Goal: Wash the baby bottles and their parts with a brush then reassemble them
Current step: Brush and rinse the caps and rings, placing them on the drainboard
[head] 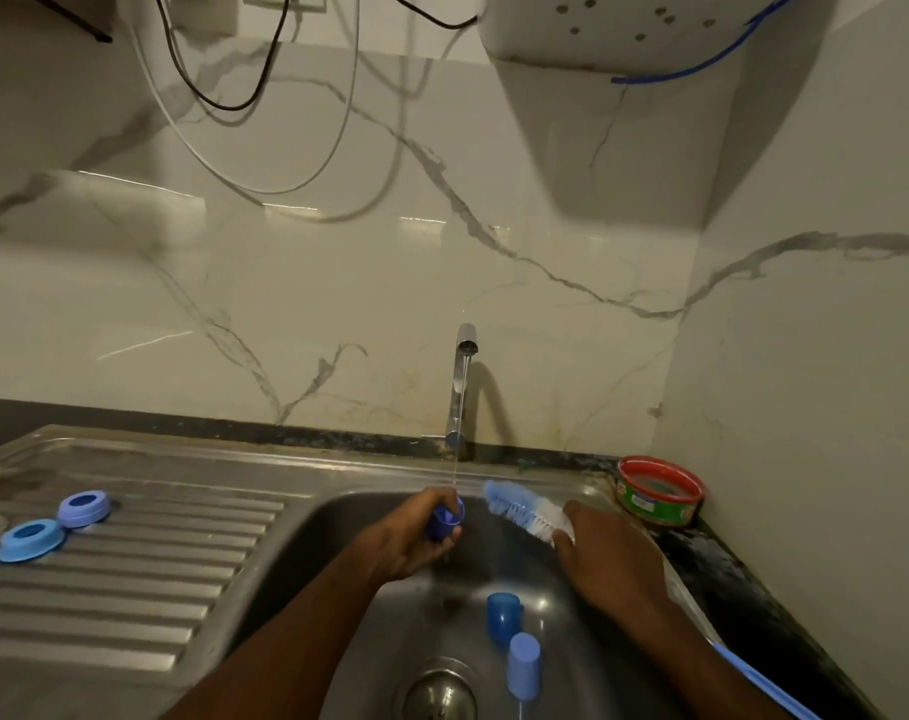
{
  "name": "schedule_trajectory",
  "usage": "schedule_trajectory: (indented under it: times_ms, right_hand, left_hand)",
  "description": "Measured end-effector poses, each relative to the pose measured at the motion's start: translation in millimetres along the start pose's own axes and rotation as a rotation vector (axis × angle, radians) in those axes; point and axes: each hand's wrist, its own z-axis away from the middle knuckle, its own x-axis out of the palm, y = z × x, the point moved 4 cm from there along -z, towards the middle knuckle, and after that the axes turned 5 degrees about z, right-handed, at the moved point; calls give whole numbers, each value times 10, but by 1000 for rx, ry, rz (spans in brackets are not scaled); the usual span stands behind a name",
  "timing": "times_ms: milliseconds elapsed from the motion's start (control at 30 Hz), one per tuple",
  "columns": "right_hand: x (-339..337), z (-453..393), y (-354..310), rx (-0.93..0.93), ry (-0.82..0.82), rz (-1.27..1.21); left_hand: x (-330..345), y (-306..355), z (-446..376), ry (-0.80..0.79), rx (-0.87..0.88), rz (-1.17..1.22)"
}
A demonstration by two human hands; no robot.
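At the near end of the steel sink point(338, 522), beside the round drain point(438, 693), two small plastic caps are lying in the basin: a pale blue cap point(523, 664) nearest, and a darker blue cap point(503, 617) just beyond it. Farther in, over the middle of the basin, the left hand point(416, 543) is holding a dark blue cap point(444, 521), fingers curled round it in a firm grip, its open mouth turned up and to the right under a thin stream of water that is falling from the tap point(461, 387). Just right of it, the right hand point(608, 558) is clenching the handle of the bottle brush point(525, 509), whose blue and white bristles are pointing left toward the cap without touching it; the long blue handle is running back along the forearm to the near right. On the ribbed drainboard to the left, two ring collars are sitting side by side and touching: a light blue ring point(29, 539) and a lilac ring point(84, 508). On the dark tabletop at the far right a round red-rimmed tub point(659, 491) is standing against the marble wall; what it is holding is unclear.
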Motion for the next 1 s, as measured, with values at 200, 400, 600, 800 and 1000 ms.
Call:
schedule_trajectory:
  times_ms: [200, 400, 600, 800, 1000]
  right_hand:
    - [124, -81, 49, -10, -5, -61]
    - [215, -101, 104, 4, 38, -86]
    - [216, -98, 106, -14, 72, -68]
    - [65, -136, 117, -71, 104, 111]
    - [-7, -93, 113, -91, 158, 41]
  left_hand:
    - [84, -4, -8, -195, 48, -65]
    - [-67, 41, 23, 133, 506, -1188]
    - [21, 114, 64, 183, 614, -1620]
    - [204, 162, 52, 303, 672, -2102]
    - [92, 195, 80, 309, 765, -1860]
